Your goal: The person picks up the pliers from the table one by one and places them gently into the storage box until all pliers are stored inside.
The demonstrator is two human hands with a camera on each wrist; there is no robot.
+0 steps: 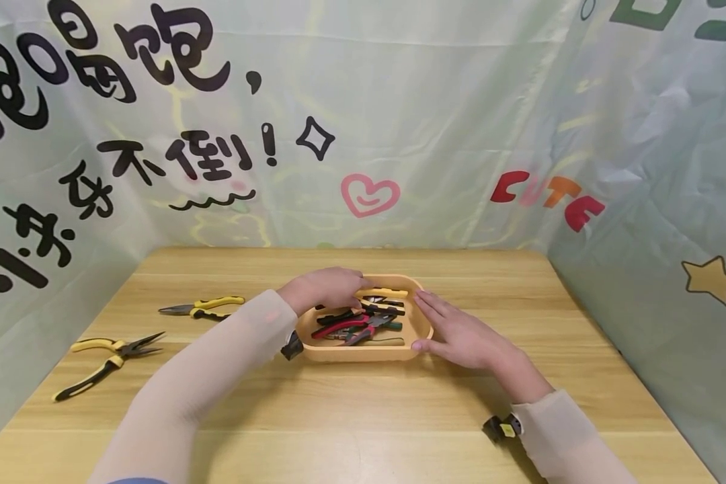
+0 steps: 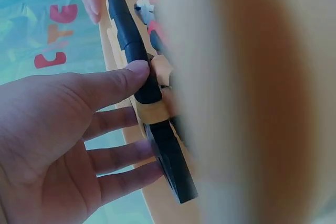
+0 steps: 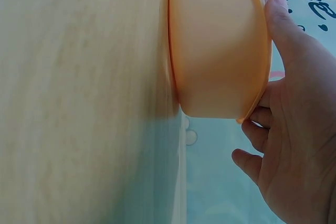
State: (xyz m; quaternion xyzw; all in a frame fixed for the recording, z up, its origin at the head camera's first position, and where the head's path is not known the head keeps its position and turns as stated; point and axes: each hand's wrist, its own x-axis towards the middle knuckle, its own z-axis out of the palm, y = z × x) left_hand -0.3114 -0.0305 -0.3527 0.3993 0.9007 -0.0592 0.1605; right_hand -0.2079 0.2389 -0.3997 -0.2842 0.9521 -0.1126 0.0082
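At basket (image 1: 357, 355), black-yellow tool (image 2: 152, 92), likely pliers, lies crosswise in left hand (image 1: 329, 288), pinched; right hand (image 1: 464, 335) grips basket.

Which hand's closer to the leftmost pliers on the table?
Left. The left hand is right of the leftmost pliers and beyond them, over the left part of the tray; the right hand is farther right, at the tray's right end.

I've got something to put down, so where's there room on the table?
The table is bare between the sleeves, in front of the basket, and from the right hand to its right edge. Crowded: the basket's tools, and two pliers at left.
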